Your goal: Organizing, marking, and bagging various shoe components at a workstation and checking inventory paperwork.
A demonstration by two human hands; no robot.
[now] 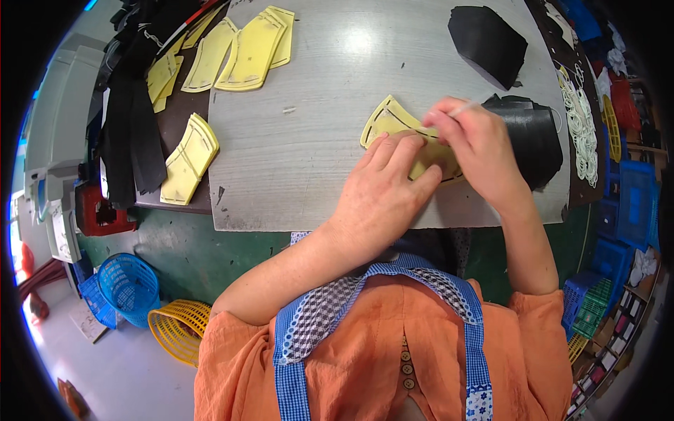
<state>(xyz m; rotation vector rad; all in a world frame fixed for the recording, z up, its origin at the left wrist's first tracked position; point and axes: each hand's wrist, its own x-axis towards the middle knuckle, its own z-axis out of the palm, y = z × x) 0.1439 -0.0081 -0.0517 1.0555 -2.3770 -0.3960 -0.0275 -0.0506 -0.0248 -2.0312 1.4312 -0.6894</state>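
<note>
A curved yellow template (384,121) with slots along its edges lies near the front of the grey board. My left hand (382,179) rests on it, fingers apart and pressing down. My right hand (481,137) is closed around a slim whitish pen-like stick (467,107), over the template's upper edge; its tip is hidden by the fingers. Black sheet pieces (530,140) lie stacked beside and partly behind my right hand. What lies directly beneath the template is hidden.
Another black stack (489,43) sits at the far right of the grey board (281,189). More yellow templates (254,49) lie far left, one pile (189,160) at the board's left edge. Black strips (133,133) and pale cords (579,130) flank the board. Baskets (128,288) stand below left.
</note>
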